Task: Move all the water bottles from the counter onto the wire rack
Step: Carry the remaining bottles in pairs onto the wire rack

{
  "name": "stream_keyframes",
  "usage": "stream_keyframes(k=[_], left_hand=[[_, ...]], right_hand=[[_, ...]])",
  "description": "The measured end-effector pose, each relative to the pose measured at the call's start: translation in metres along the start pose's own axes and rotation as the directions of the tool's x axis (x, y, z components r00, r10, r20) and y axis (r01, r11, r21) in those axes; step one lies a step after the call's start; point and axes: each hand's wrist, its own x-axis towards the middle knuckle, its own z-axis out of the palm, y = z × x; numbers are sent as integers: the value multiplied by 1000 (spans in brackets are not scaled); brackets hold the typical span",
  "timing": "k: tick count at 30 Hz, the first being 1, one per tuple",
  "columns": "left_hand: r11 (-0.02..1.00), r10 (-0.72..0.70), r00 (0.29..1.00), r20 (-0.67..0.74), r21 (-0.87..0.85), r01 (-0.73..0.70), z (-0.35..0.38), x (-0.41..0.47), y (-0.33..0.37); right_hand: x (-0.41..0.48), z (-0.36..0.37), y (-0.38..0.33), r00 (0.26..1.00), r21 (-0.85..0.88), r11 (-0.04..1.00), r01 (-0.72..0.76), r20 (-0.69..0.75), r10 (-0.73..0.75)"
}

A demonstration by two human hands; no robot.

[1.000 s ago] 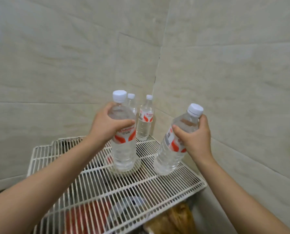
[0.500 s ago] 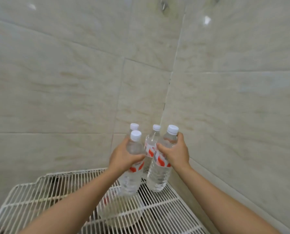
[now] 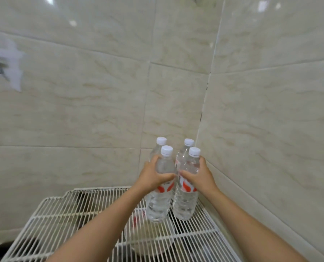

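Observation:
Several clear water bottles with white caps and red-and-white labels stand together in the far right corner of the white wire rack [image 3: 66,214]. My left hand [image 3: 153,176] grips the front left bottle [image 3: 160,201] around its upper body. Wrapped around the front right bottle [image 3: 185,203] is my right hand [image 3: 199,176]. Both held bottles stand upright with their bases on the rack wires. Two more bottles, one [image 3: 160,143] on the left and one [image 3: 186,147] on the right, stand just behind them against the tiled corner, partly hidden.
Tiled walls [image 3: 270,120] close the rack in at the back and on the right. A pale bowl-like object [image 3: 149,241] and dark and red items show through the wires below. A hook [image 3: 0,69] on a white patch hangs on the left wall.
Both hands have carried their bottles further back into the corner, right up against the two rear bottles. The right bottle has gone from tilted to upright.

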Motion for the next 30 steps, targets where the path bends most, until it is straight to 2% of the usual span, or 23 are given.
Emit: stream_keyframes(k=[4, 6, 8, 10, 12, 13, 15, 17, 18, 20, 23, 26, 28, 30], left_hand=[[999, 40, 998, -44, 37, -39, 1, -11, 5], [999, 48, 998, -50, -5, -48, 1, -19, 8], [999, 10, 1000, -24, -48, -11, -1, -32, 9], [999, -35, 999, -15, -12, 35, -5, -48, 4], [992, -119, 992, -35, 37, 120, -13, -64, -4], [985, -164, 986, -39, 52, 166, -19, -72, -8], [971, -225, 971, -76, 70, 231, -34, -88, -18], [955, -278, 949, -151, 63, 290, -54, -111, -27], [952, -285, 940, -189, 55, 300, -64, -121, -32], [942, -305, 908, -286, 53, 332, -88, -152, -38], [913, -352, 836, -422, 41, 405, -125, -211, -46], [868, -379, 714, -589, 40, 495, -153, -291, -51], [823, -385, 594, -706, 28, 567, -164, -357, -52], [768, -386, 438, -812, -20, 640, -168, -423, -52]], right_hand=[[-15, -5, -1, 1000, 68, 998, 17, 21, -19], [-32, -7, 0, 1000, 73, 997, 4, 8, -5], [-52, -5, 5, 997, 52, 996, -75, 6, 75], [-67, 2, 12, 988, 32, 988, -152, 9, 152], [-82, 13, 14, 990, 19, 989, -143, -2, 144], [-92, 19, 10, 996, -6, 996, -88, -4, 88], [-112, 36, 0, 988, -119, 981, 156, 19, -154], [-129, 55, -13, 919, -211, 894, 394, 62, -390], [-135, 61, -24, 892, -231, 862, 451, 109, -438], [-147, 74, -44, 859, -190, 854, 484, 289, -422], [-165, 98, -66, 768, -144, 798, 586, 412, -490], [-202, 124, -88, 646, -94, 713, 694, 518, -561], [-239, 144, -104, 539, -37, 636, 771, 570, -620], [-282, 158, -119, 409, 61, 550, 833, 603, -686]])
